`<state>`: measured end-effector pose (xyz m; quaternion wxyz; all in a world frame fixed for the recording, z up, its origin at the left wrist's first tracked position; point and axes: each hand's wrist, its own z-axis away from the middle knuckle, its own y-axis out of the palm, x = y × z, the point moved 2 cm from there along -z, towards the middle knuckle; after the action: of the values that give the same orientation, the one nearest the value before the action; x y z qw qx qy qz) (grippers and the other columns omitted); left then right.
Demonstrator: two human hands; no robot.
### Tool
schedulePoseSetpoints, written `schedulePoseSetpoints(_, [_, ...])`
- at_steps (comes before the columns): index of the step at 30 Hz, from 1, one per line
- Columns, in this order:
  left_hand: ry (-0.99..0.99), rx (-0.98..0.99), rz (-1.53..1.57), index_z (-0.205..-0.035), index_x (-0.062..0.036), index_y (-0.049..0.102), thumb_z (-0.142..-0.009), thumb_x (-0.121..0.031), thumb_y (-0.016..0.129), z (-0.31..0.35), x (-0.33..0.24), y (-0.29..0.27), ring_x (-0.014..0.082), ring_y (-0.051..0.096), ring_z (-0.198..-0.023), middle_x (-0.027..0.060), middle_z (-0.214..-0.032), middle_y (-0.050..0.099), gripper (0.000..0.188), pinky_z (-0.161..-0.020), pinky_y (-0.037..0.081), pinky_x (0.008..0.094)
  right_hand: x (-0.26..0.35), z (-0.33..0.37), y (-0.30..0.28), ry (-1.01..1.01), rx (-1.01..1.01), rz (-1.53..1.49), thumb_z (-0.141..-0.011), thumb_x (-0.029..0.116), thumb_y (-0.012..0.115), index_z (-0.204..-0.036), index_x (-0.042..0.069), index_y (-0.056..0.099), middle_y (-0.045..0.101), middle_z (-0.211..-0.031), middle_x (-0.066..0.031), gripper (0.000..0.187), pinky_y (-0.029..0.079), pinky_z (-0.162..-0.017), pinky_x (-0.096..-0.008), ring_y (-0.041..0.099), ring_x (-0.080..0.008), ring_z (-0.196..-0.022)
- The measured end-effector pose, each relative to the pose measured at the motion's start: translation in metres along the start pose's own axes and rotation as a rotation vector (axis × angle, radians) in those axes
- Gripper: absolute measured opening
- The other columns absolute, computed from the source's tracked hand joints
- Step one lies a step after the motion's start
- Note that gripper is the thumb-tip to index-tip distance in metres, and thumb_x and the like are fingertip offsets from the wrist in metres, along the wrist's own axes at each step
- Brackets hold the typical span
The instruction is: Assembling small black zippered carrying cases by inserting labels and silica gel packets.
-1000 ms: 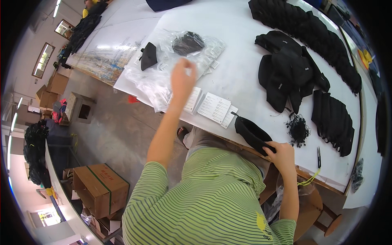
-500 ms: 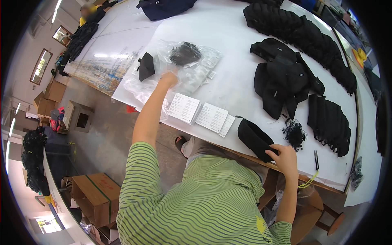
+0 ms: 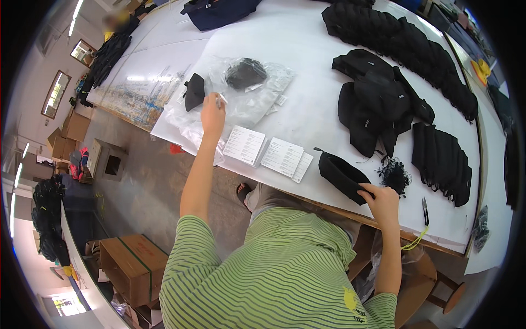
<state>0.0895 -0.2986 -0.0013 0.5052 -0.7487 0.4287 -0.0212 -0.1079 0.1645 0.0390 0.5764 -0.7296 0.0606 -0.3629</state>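
Two bare hands are positioned at the near edge of the tabletop (image 3: 312, 93). The right hand (image 3: 382, 204) grips the end of a black pouch (image 3: 342, 178) between thumb and fingers. The pouch lies beside that edge, between the white printed cards (image 3: 280, 156) and the tangle of black cords (image 3: 395, 175); this grip is unchanged from the earlier frames.

The left hand (image 3: 212, 116) has shifted. Half a second ago it reached into the clear plastic bags (image 3: 246, 104), toward the left end of the near edge; now it is drawn leftward, just beside the small black piece (image 3: 194, 92), with the fingers bent toward the thumb. A pale glint shows at the fingertips; whether they grip anything cannot be determined. The left stack of cards, partly covered by the forearm one second ago, is now exposed.
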Motion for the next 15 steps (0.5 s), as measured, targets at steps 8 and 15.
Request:
schedulePoseSetpoints(8, [0.05, -0.356, 0.372, -0.094, -0.0011, 0.056, -0.088, -0.015, 0.064, -0.013, -0.048, -0.02, 0.03, 0.058, -0.081, 0.0145, -0.089, 0.06, 0.017, -0.071, 0.045, 0.0383, -0.006, 0.003, 0.003, -0.007, 0.05, -0.01, -0.078, 0.028, 0.069, -0.091, 0.015, 0.073, 0.061, -0.059, -0.0113, 0.019, 0.045, -0.054, -0.037, 0.059, -0.0292, -0.055])
schedulePoseSetpoints(15, [0.234, 0.158, 0.641, -0.094, -0.0036, 0.057, -0.085, -0.018, 0.065, 0.033, -0.169, 0.03, 0.0304, 0.059, -0.082, 0.0134, -0.091, 0.061, 0.019, -0.072, 0.045, 0.037, -0.003, 0.002, 0.006, -0.154, 0.052, 0.029, -0.077, 0.026, 0.07, -0.091, 0.014, 0.073, 0.063, -0.063, -0.0111, 0.019, 0.044, -0.053, -0.0358, 0.058, -0.028, -0.054])
